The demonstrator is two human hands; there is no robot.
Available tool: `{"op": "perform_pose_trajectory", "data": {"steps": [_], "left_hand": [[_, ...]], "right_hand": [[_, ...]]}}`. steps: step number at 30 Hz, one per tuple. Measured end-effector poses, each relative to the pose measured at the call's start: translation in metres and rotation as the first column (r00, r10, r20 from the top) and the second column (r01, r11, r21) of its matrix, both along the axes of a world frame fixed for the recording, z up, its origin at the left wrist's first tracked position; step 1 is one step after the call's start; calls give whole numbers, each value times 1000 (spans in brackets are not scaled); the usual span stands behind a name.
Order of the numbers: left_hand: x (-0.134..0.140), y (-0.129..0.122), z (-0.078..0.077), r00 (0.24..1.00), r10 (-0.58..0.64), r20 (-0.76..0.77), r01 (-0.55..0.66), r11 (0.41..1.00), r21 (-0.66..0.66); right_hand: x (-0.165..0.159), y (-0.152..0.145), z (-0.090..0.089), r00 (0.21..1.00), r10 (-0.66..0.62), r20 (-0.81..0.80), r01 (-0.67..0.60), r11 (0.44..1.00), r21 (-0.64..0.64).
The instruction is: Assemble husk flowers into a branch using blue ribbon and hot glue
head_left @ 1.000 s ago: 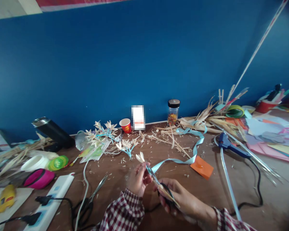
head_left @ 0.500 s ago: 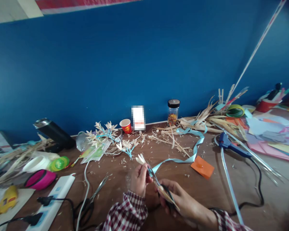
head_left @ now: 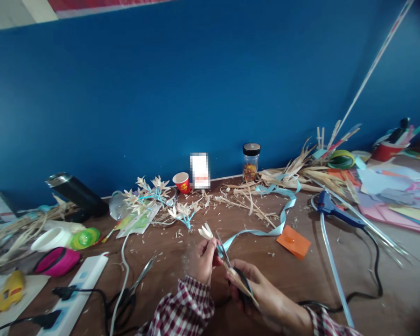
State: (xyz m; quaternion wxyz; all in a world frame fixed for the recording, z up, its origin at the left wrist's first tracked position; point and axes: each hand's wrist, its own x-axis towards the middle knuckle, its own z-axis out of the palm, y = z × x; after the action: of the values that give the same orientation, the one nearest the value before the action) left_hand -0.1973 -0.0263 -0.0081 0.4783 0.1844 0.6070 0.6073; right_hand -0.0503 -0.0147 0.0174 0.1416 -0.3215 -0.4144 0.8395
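Observation:
My left hand [head_left: 203,256] is closed on a small pale husk flower [head_left: 206,231], its petals pointing up past the fingertips. A light blue ribbon [head_left: 255,232] runs from these fingers back across the table. Black-handled scissors [head_left: 225,251] are in my right hand [head_left: 254,282], their blades pointing up beside my left fingertips and the ribbon. A dry husk strip [head_left: 241,284] lies along the right hand's grip, over the handles. Whether the blades touch the ribbon, I cannot tell.
Finished-looking husk flowers [head_left: 185,214] with blue stems lie ahead, near a red paper cup [head_left: 182,183] and a lidded jar [head_left: 251,162]. Another pair of scissors [head_left: 136,282] and a power strip [head_left: 73,294] are at left. A blue glue gun [head_left: 336,210] and orange paper [head_left: 294,241] sit right.
The scissor blades have shifted slightly right, a little apart from the petals. My left hand still grips the flower. The whole view has moved a little.

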Motion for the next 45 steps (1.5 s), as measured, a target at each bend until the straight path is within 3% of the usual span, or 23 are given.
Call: {"op": "perform_pose_trajectory", "data": {"steps": [14,22,28,35,45], "left_hand": [[-1,-1,4,1000,-2,-10,2,1000,7],[4,-3,7,999,-31,10,31,999,-15],[3,-3,5,999,-26,-36,25,999,-40],[9,-4,18,996,-41,-74,38,998,-45],[6,-5,13,990,-49,-129,43,998,-49]], "right_hand": [[2,-2,3,999,-39,28,35,991,128],[-1,-1,6,999,-25,29,23,997,72],[2,1,5,998,-17,65,7,989,147],[4,2,-5,1000,5,26,-8,989,149],[2,6,10,1000,-13,-3,13,937,349]]}}
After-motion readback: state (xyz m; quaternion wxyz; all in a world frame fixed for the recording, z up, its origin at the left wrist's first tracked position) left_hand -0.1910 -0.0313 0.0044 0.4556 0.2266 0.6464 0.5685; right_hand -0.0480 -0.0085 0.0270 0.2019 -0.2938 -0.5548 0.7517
